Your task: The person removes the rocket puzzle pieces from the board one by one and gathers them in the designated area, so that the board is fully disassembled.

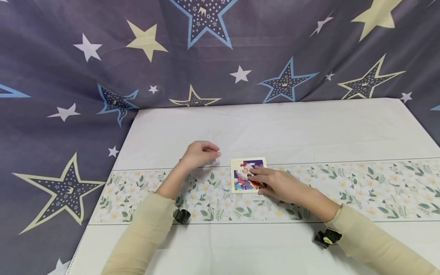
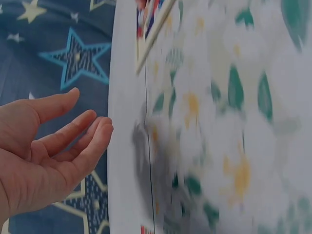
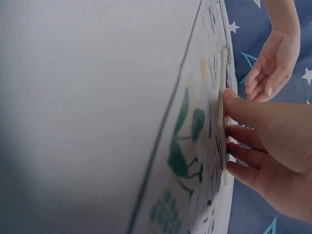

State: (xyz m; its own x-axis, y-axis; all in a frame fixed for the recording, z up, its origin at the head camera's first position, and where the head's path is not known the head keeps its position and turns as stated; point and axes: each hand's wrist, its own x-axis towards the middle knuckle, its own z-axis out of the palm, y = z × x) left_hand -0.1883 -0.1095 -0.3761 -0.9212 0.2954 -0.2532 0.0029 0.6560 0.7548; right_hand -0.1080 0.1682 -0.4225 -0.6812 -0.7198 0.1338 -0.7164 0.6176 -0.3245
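Note:
A small square jigsaw puzzle (image 1: 243, 176) lies flat on the table in its cream frame. A colourful cartoon picture fills most of it, with a pale area at the upper left. My right hand (image 1: 283, 185) rests on its right side, fingertips touching the picture and covering part of it. In the right wrist view the thumb (image 3: 234, 100) sits at the board's edge. Raised left of the puzzle, my left hand (image 1: 201, 154) holds nothing, its fingers loosely bent. The left wrist view shows that palm and a corner of the puzzle frame (image 2: 156, 34).
A white tablecloth (image 1: 275, 130) with a floral band (image 1: 343, 194) covers the table. Something small and red (image 2: 145, 229) shows at the bottom edge of the left wrist view. Behind the table hangs a dark star-patterned curtain (image 1: 247, 57).

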